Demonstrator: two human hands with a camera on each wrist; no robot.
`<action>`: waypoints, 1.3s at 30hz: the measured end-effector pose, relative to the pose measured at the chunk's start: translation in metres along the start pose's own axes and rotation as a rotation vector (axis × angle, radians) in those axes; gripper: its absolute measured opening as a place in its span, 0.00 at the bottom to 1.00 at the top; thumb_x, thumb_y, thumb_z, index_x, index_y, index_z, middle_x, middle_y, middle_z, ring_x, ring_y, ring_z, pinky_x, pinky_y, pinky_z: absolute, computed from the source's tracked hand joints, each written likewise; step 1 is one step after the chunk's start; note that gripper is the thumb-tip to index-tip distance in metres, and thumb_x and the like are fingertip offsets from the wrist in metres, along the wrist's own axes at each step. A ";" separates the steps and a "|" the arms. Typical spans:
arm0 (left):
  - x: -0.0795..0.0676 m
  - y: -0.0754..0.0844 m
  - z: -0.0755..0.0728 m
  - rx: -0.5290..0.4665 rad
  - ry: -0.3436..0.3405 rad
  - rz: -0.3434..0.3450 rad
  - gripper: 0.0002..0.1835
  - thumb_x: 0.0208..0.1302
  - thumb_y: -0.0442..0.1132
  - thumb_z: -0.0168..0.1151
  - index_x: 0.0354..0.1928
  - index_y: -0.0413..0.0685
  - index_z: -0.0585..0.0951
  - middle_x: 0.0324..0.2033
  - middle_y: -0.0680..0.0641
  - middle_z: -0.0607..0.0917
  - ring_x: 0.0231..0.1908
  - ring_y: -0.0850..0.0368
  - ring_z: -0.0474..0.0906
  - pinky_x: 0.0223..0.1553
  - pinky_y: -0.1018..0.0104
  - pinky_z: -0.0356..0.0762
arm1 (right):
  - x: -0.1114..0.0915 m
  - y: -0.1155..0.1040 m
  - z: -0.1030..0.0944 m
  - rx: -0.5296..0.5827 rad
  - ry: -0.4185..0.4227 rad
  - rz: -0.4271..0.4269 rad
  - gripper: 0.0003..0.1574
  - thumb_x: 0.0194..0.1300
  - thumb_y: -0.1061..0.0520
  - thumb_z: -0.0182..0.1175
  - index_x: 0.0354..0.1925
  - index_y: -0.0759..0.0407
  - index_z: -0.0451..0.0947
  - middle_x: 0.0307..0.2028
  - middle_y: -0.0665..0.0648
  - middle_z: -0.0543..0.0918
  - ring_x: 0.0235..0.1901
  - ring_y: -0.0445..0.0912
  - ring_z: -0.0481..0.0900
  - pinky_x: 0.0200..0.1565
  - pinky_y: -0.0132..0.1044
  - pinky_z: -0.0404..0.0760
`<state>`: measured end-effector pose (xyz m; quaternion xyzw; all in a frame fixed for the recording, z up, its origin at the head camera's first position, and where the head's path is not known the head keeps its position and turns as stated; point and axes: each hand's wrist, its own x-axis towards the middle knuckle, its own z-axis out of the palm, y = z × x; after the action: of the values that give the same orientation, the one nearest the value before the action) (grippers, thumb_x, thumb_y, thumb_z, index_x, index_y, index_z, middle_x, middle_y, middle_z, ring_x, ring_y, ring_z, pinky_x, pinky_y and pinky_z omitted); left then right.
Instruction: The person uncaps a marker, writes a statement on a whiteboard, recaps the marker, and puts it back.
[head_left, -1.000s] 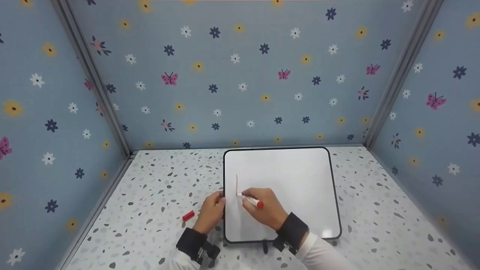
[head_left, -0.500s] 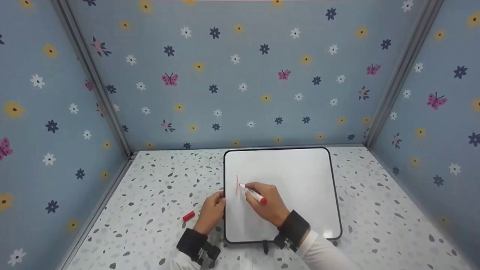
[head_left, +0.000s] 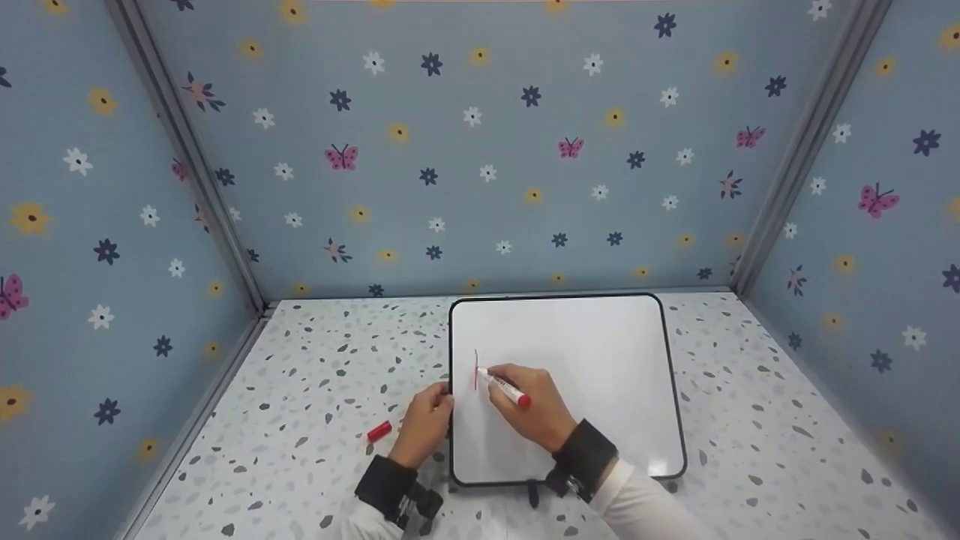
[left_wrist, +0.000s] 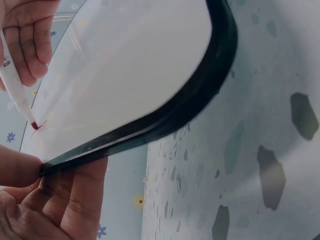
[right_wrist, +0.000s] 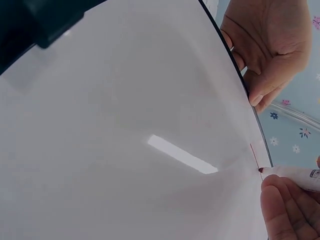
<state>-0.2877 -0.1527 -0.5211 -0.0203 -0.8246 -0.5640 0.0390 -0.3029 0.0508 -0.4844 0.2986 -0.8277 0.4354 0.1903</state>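
1. The right hand [head_left: 534, 403] grips a white marker [head_left: 506, 388], thumb and fingers closed round the barrel. The marker's red rear end points back toward the person and to the right.
2. The marker's red tip is at a thin red line [head_left: 475, 360] on the left part of a whiteboard [head_left: 585, 352]; in the head view the line runs nearly straight, away from the person.
3. The left hand [head_left: 424, 424] pinches the whiteboard's left edge, its thumb at the rim and its fingers reaching beneath, as the left wrist view shows.
4. The whiteboard rests on a speckled desk [head_left: 322, 390], with its far edge close to the back wall [head_left: 457, 154]. It has rounded corners and a black frame; a black tab [head_left: 533, 495] juts from the near edge.
5. A red cap [head_left: 379, 431] lies on the desk, just to the left of the left hand and apart from the whiteboard.
6. Each wrist wears a black band [head_left: 589, 457], and white sleeves [head_left: 649, 510] cover the forearms. The blue walls carry flowers and butterflies, with grey posts [head_left: 810, 150] at the corners.
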 end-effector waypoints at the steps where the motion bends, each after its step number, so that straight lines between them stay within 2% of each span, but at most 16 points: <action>1: 0.000 0.000 0.000 -0.001 -0.001 -0.003 0.21 0.81 0.35 0.49 0.65 0.28 0.80 0.48 0.36 0.88 0.43 0.50 0.84 0.39 0.58 0.86 | 0.000 0.000 0.000 -0.001 0.002 -0.002 0.13 0.70 0.66 0.63 0.49 0.70 0.89 0.43 0.64 0.94 0.36 0.51 0.91 0.43 0.45 0.93; 8: 0.001 -0.003 0.001 -0.008 -0.010 -0.021 0.20 0.82 0.35 0.48 0.65 0.30 0.80 0.48 0.36 0.88 0.42 0.51 0.84 0.37 0.58 0.88 | -0.002 0.001 -0.003 -0.013 0.016 -0.015 0.13 0.70 0.67 0.63 0.49 0.71 0.89 0.43 0.65 0.94 0.36 0.52 0.91 0.42 0.45 0.93; 16: 0.002 -0.004 0.001 -0.003 0.004 -0.011 0.21 0.81 0.35 0.49 0.66 0.29 0.80 0.54 0.33 0.88 0.47 0.47 0.86 0.43 0.55 0.89 | -0.003 0.002 -0.006 -0.008 0.030 0.003 0.13 0.69 0.67 0.63 0.48 0.71 0.89 0.43 0.64 0.94 0.36 0.53 0.91 0.44 0.47 0.93; 24: 0.002 -0.003 0.002 -0.018 0.002 -0.035 0.22 0.81 0.35 0.49 0.66 0.29 0.79 0.49 0.36 0.89 0.41 0.52 0.84 0.36 0.60 0.86 | -0.005 0.005 -0.010 -0.022 0.044 0.023 0.13 0.70 0.67 0.63 0.48 0.71 0.89 0.43 0.64 0.94 0.38 0.53 0.92 0.45 0.48 0.93; 39: 0.002 -0.002 0.003 0.014 0.014 -0.016 0.20 0.81 0.35 0.49 0.64 0.29 0.80 0.50 0.34 0.89 0.44 0.48 0.86 0.42 0.55 0.88 | -0.004 0.007 -0.015 -0.032 0.087 0.010 0.11 0.69 0.66 0.64 0.47 0.70 0.89 0.40 0.64 0.94 0.34 0.51 0.91 0.39 0.42 0.92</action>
<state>-0.2900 -0.1509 -0.5241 -0.0094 -0.8283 -0.5587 0.0406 -0.3035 0.0673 -0.4828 0.2721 -0.8269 0.4358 0.2286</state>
